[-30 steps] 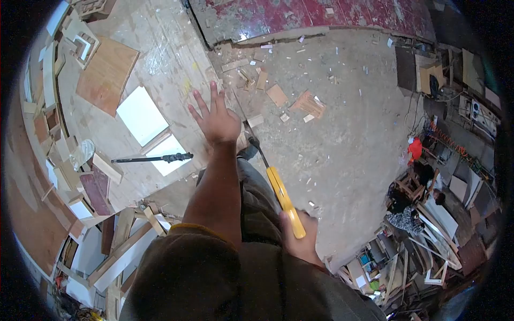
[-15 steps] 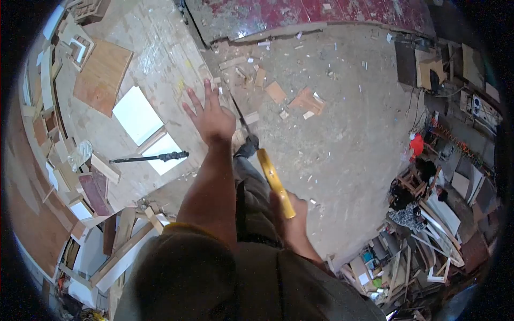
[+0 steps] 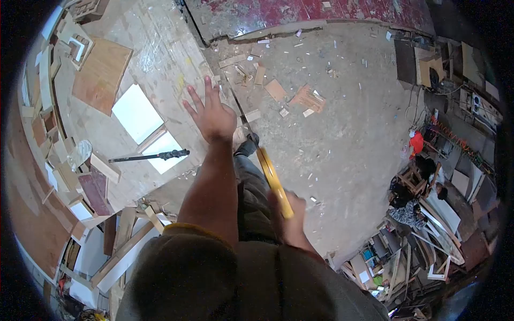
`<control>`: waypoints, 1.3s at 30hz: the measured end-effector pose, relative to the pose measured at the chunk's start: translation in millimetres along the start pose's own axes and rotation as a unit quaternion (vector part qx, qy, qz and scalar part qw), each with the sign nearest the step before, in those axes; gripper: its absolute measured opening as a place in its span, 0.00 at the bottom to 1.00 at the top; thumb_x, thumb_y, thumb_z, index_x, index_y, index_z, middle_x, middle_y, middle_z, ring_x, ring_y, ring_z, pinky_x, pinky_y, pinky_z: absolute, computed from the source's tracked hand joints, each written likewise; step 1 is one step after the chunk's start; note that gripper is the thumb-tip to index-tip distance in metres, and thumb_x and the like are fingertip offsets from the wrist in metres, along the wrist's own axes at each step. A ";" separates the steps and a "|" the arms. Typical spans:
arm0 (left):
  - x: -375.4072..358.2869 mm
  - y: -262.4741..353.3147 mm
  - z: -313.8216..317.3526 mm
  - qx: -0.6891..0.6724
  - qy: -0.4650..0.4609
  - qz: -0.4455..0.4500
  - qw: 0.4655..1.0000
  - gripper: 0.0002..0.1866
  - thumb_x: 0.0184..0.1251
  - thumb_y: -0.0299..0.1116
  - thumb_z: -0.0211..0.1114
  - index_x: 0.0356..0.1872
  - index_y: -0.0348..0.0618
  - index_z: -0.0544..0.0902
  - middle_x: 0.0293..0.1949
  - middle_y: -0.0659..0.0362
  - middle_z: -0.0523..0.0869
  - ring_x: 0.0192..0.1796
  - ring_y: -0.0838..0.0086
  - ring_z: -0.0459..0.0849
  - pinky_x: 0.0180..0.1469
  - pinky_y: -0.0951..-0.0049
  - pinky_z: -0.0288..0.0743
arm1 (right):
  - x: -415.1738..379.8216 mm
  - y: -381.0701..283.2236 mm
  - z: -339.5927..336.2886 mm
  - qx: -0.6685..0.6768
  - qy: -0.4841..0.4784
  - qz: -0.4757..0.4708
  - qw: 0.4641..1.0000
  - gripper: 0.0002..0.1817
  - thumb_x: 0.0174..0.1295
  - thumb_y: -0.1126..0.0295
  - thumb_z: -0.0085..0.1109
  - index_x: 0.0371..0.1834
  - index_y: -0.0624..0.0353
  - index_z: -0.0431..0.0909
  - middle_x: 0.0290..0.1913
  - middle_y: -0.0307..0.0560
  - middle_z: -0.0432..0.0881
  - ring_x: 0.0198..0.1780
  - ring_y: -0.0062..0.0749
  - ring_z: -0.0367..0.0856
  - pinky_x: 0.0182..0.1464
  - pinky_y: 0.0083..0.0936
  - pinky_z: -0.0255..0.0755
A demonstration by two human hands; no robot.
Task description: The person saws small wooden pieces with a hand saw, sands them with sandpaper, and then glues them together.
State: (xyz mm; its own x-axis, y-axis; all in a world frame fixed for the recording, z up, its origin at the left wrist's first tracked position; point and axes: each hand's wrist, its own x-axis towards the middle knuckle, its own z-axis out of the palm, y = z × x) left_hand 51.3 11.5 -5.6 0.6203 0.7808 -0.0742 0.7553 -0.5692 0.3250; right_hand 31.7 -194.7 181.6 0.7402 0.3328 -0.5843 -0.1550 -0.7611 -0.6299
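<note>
My left hand (image 3: 217, 119) lies palm down with spread fingers at the right edge of the wooden worktable (image 3: 176, 101). My right hand (image 3: 293, 216), slightly blurred, is wrapped around the yellow handle of a hand saw (image 3: 274, 179). The saw's thin dark blade, seen almost edge-on, runs up and left past my left hand along the table edge. A shoe (image 3: 247, 144) shows below the blade. Nearby on the table are white boards (image 3: 138, 113) and a black rod-like tool (image 3: 160, 155). Where the teeth meet any wood, I cannot make out.
A brown wood panel (image 3: 101, 75) and several offcuts lie on the left of the table. Wood scraps (image 3: 308, 99) and chips litter the concrete floor (image 3: 348, 144). Stacked boards and frames (image 3: 439, 224) stand at the right, with more timber (image 3: 123, 241) at lower left.
The saw and my right hand have shifted slightly, and more of the blade shows beyond my left hand. My left hand stays spread in almost the same place.
</note>
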 end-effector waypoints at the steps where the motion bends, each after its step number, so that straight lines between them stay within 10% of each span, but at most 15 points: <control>1: -0.6 0.8 0.4 0.001 0.001 0.000 1.000 0.29 0.58 0.23 0.50 0.65 0.42 0.75 0.76 0.60 0.63 0.80 0.47 0.47 0.77 0.40 0.33 | -1.0 0.9 -3.5 0.001 -0.001 -0.001 1.000 0.07 0.66 0.67 0.60 0.36 0.57 0.84 0.21 0.48 0.80 0.22 0.40 0.79 0.29 0.33 0.71; 8: 0.5 1.0 2.8 0.005 0.004 -0.003 1.000 0.30 0.57 0.23 0.51 0.66 0.41 0.74 0.75 0.59 0.65 0.80 0.47 0.48 0.77 0.38 0.36 | 2.3 18.2 2.5 0.046 0.016 -0.042 0.998 0.19 0.67 0.56 0.59 0.25 0.60 0.77 0.19 0.51 0.75 0.20 0.45 0.74 0.24 0.37 0.63; 17: -1.1 -1.4 6.8 0.007 0.007 0.000 1.000 0.33 0.57 0.23 0.52 0.69 0.40 0.69 0.74 0.59 0.67 0.80 0.47 0.48 0.77 0.39 0.35 | -10.0 18.2 -2.6 0.019 0.017 -0.045 0.999 0.09 0.65 0.65 0.60 0.32 0.59 0.83 0.23 0.49 0.82 0.22 0.38 0.78 0.27 0.35 0.69; 19: 6.6 -1.8 7.1 0.010 0.010 0.009 1.000 0.33 0.57 0.23 0.52 0.69 0.40 0.69 0.74 0.59 0.68 0.80 0.46 0.49 0.77 0.39 0.34 | 0.4 18.9 8.7 0.097 -0.016 0.116 0.988 0.15 0.68 0.63 0.57 0.26 0.61 0.78 0.20 0.48 0.75 0.22 0.41 0.74 0.26 0.35 0.64; 23: -0.9 -4.0 9.8 0.014 0.019 0.006 1.000 0.36 0.56 0.22 0.51 0.72 0.41 0.65 0.71 0.59 0.72 0.80 0.46 0.48 0.77 0.40 0.32 | -25.5 17.8 -20.8 -0.001 -0.017 -0.067 0.998 0.16 0.68 0.61 0.59 0.28 0.62 0.77 0.22 0.51 0.77 0.22 0.40 0.72 0.27 0.34 0.63; 28: -4.5 -8.2 11.6 0.008 0.020 0.010 1.000 0.37 0.56 0.23 0.51 0.73 0.41 0.63 0.70 0.59 0.73 0.80 0.46 0.48 0.77 0.40 0.32 | -13.1 18.6 -13.7 0.019 -0.049 -0.042 0.998 0.04 0.61 0.69 0.63 0.34 0.56 0.81 0.24 0.50 0.81 0.25 0.46 0.80 0.30 0.36 0.71; 39: -1.1 -3.2 10.8 0.011 0.021 0.001 1.000 0.27 0.58 0.24 0.50 0.62 0.42 0.78 0.76 0.61 0.64 0.80 0.47 0.49 0.78 0.40 0.35 | -10.7 16.6 -14.5 -0.103 -0.070 -0.053 0.991 0.11 0.65 0.70 0.60 0.25 0.59 0.74 0.20 0.50 0.73 0.21 0.46 0.67 0.27 0.35 0.66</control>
State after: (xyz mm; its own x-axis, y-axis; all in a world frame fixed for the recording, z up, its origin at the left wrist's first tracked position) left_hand 50.5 9.7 -16.7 0.6129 0.7895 -0.0328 0.7585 -0.5761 0.3047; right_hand 30.7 -219.0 184.8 0.6449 0.4797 -0.5949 0.0662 -0.8106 -0.5819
